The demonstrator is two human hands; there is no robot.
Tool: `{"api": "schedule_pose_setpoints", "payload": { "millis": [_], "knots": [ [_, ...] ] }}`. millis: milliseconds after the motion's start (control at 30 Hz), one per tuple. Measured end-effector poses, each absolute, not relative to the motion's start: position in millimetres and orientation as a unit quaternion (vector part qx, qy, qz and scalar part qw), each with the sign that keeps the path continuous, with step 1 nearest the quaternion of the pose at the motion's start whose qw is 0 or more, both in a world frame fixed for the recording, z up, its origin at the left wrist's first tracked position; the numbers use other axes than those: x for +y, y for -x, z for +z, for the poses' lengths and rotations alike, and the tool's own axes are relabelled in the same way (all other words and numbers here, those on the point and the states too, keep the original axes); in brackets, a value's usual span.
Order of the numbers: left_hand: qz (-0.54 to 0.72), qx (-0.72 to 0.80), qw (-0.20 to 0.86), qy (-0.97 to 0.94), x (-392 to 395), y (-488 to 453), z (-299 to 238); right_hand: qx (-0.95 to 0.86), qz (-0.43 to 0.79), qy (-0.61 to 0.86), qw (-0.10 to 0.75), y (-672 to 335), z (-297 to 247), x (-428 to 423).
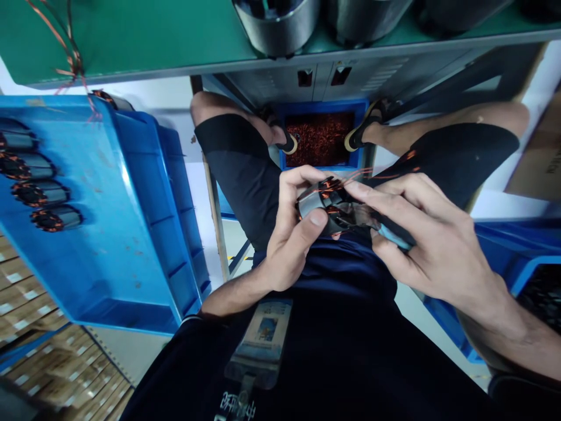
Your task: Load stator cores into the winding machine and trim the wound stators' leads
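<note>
My left hand (295,234) grips a motor stator (313,202), a steel ring with copper windings, above my lap. Its thumb presses the near side while the fingers curl round the back. Closed around a pair of pliers (392,235) with light blue handles is my right hand (425,234). The metal jaws reach to the stator's open face, and their tips are partly hidden among the windings. Loose copper wires (363,173) stick out from the stator toward the right, passing by my right index finger.
Several more stators (56,217) lie in a large blue bin (109,234) at left. Metal cylinders (280,26) stand along the green bench's (153,35) edge. Between my feet sits a blue crate (324,107) of copper scraps; another blue bin (495,234) is at right.
</note>
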State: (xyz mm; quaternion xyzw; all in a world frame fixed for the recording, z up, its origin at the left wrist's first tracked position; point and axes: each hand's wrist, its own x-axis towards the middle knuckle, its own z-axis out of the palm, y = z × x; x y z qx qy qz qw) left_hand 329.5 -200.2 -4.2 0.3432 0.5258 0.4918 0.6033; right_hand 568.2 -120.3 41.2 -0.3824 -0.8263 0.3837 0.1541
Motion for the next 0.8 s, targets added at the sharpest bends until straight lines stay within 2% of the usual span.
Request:
{"api": "schedule_pose_setpoints", "payload": {
  "millis": [333, 500, 667, 800],
  "knots": [
    [0.556, 0.466, 0.572, -0.383, -197, -332, -5, -0.842, 0.332, 0.386, 0.179, -570, 44, -127],
    [0.579, 0.455, 0.596, -0.321, -200, -336, -11, -0.788, 0.427, 0.373, 0.239, -565, 27, -124],
    [0.590, 0.436, 0.644, -0.216, -194, -337, -7, -0.799, 0.419, 0.389, 0.185, -566, 19, -117],
    [0.598, 0.435, 0.649, -0.179, -188, -338, 1, -0.824, 0.385, 0.370, 0.189, -567, 18, -117]
  ]
}}
